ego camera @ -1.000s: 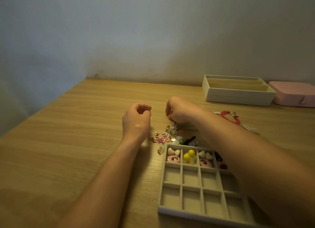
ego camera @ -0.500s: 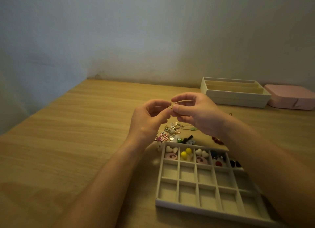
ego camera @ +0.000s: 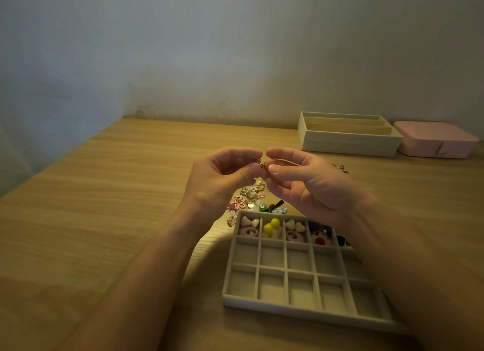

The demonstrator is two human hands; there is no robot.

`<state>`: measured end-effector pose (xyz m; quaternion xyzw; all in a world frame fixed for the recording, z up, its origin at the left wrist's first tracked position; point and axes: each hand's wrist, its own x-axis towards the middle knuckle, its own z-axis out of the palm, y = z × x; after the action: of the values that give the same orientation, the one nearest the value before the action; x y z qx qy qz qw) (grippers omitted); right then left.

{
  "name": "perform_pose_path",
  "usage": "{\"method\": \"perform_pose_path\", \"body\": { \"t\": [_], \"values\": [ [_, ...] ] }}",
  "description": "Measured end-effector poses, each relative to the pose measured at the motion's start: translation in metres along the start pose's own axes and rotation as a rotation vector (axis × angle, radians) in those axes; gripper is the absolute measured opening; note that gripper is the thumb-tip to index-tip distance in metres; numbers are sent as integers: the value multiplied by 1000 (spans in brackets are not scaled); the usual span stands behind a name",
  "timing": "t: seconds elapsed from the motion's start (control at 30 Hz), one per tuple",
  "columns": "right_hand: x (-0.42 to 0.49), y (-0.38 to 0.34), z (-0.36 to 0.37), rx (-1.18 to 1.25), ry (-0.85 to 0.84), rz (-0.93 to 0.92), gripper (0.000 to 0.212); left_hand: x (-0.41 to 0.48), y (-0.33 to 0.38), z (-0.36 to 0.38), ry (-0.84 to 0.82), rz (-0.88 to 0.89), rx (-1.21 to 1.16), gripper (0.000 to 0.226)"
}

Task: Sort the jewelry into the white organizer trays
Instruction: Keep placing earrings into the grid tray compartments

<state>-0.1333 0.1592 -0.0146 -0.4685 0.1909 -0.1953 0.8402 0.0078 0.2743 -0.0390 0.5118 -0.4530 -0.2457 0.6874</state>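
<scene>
Fingers (ego camera: 275,169) pinched on gold trinket (ego camera: 262,164) (tiny)

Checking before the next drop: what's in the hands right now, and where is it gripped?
A small gold piece, pinched between the fingertips of the left hand and right hand. Too small to tell which part of it is gripped.

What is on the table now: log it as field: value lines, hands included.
left hand: pinches small gold piece
right hand: pinches the same piece
grid tray: far row filled, nearer rows empty
loose jewelry pile: on table beyond grid tray
long-slot tray: far right, contents not visible
pink case: closed, beside long-slot tray
</scene>
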Motion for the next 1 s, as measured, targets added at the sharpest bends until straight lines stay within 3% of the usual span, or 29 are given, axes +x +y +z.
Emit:
{"method": "perform_pose_path", "body": {
  "t": [0.57,0.87,1.0],
  "values": [
    [0,0,3,-112,26,-33,45,-3,1,-2,-62,-56,25,22],
    [-3,1,14,-347,110,-59,29,-1,15,-11,-75,-134,196,20],
    [-5,-2,23,-411,137,-29,18,2,36,-14,-73,-79,346,10]
  ]
}}
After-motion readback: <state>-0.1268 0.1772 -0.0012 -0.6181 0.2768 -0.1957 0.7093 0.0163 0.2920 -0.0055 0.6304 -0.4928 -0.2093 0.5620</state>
